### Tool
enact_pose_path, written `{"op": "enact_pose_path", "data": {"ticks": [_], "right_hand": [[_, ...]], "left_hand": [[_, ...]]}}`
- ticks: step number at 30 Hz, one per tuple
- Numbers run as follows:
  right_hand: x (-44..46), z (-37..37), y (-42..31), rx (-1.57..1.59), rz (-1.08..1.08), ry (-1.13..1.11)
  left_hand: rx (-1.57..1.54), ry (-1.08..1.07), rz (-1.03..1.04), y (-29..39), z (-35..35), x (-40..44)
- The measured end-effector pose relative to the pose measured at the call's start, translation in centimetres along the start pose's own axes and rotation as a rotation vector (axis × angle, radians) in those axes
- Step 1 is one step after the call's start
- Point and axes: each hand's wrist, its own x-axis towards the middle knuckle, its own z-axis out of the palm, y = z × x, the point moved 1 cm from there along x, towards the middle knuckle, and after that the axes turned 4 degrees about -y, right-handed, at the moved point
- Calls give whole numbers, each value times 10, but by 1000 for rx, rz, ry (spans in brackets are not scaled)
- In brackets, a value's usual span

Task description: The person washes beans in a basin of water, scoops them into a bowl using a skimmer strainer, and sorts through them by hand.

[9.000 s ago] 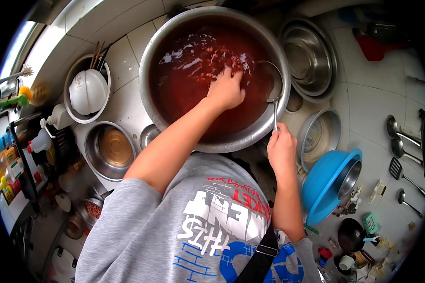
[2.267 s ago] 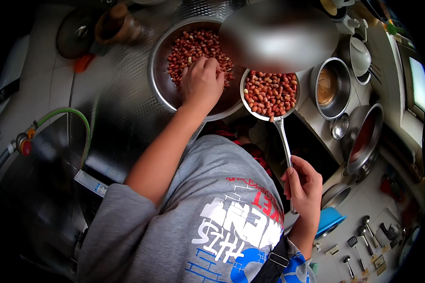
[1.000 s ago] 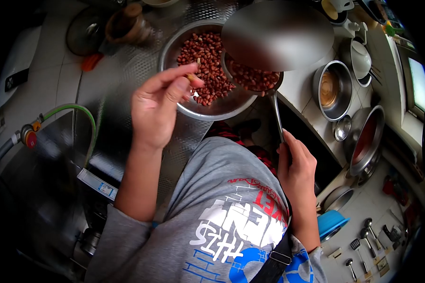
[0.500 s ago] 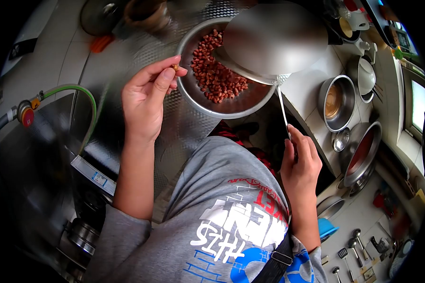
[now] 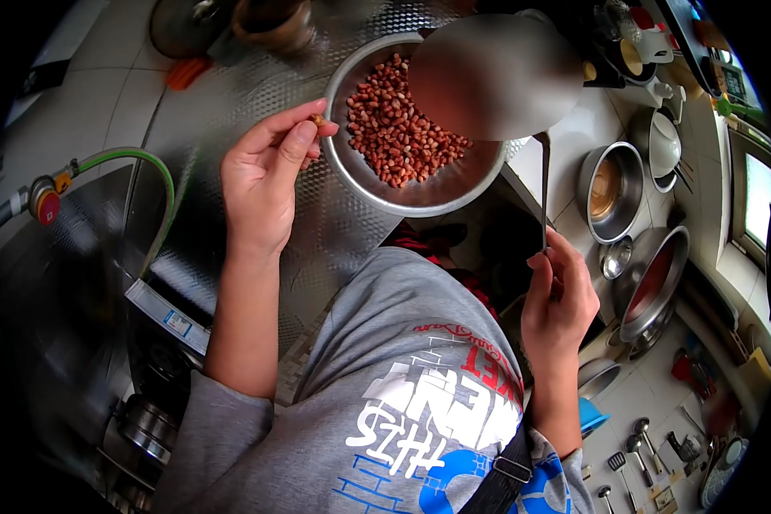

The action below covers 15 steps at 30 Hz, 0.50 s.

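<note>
My left hand (image 5: 261, 193) pinches one small peanut (image 5: 319, 120) between thumb and fingertips, at the left rim of a steel bowl (image 5: 338, 167). Many red-skinned peanuts (image 5: 394, 128) lie in that bowl. To the right, my right hand (image 5: 561, 300) is closed around the lower end of a thin, long-handled metal utensil (image 5: 546, 184). Its handle runs upward beside the bowl's right edge. A blurred round patch covers the bowl's upper right part, and the utensil's head cannot be made out.
Under the bowl is a textured metal surface (image 5: 308, 214). A green hose (image 5: 173, 193) with a red-knobbed valve (image 5: 45, 206) curves at left. On the tiled counter at right stand a steel basin (image 5: 587, 184), a small metal bowl (image 5: 617, 257) and a larger pan (image 5: 672, 265).
My right hand has moved slightly right and down, and the utensil's handle has shifted right, turning its narrow dark side toward me. My left hand stays almost still with the peanut.
</note>
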Motion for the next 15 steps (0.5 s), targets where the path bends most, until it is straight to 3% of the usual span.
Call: {"op": "enact_pose_path", "data": {"ticks": [7,15], "right_hand": [[-5,-3,7,103,64,-2],[-6,-7,-1,621,420,-171]], "left_hand": [[-14,-14,-11,-2,2,3],[-9,-47,-9,-1,8,5]]}}
